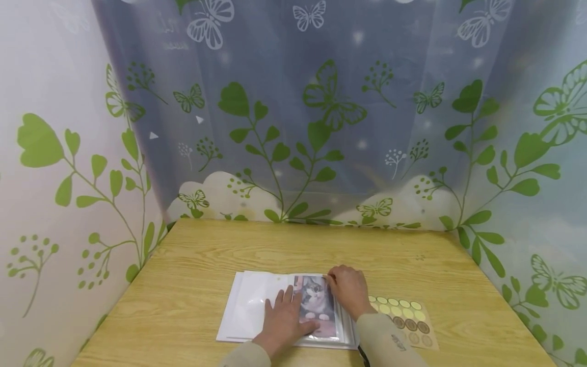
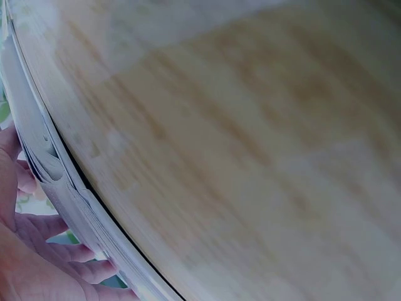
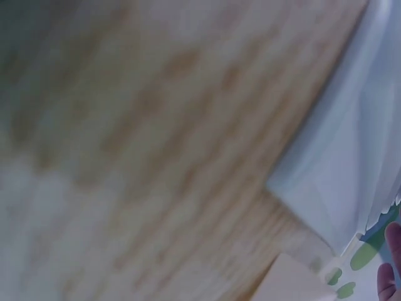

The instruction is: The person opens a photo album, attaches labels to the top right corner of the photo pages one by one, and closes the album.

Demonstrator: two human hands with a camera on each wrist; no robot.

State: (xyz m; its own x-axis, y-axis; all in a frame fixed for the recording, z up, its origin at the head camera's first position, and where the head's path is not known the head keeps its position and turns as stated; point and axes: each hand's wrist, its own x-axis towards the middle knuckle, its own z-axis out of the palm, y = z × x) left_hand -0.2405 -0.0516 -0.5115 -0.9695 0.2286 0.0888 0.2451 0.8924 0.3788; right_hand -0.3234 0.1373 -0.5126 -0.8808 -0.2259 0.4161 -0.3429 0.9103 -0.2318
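A photo album (image 1: 249, 306) lies spread on the table, its left page white. On the right page a cat photo (image 1: 316, 293) shows under a glossy clear sleeve. My left hand (image 1: 285, 318) rests with fingers spread over the middle of the album, the thumb reaching across the photo's lower part. My right hand (image 1: 349, 290) has its fingers bent at the upper right corner of that page and pinches its edge. In the left wrist view, the album's stacked pages (image 2: 75, 207) appear edge-on beside the fingers. The right wrist view catches a white album cover corner (image 3: 326, 200) raised near the fingertips.
A sheet of round stickers (image 1: 424, 313), yellow above and brown below, lies right of the album, partly under the right forearm. Wood-grain table (image 1: 183, 265) surrounds them. A patterned curtain (image 1: 284, 127) with leaves and butterflies hangs behind and along both sides.
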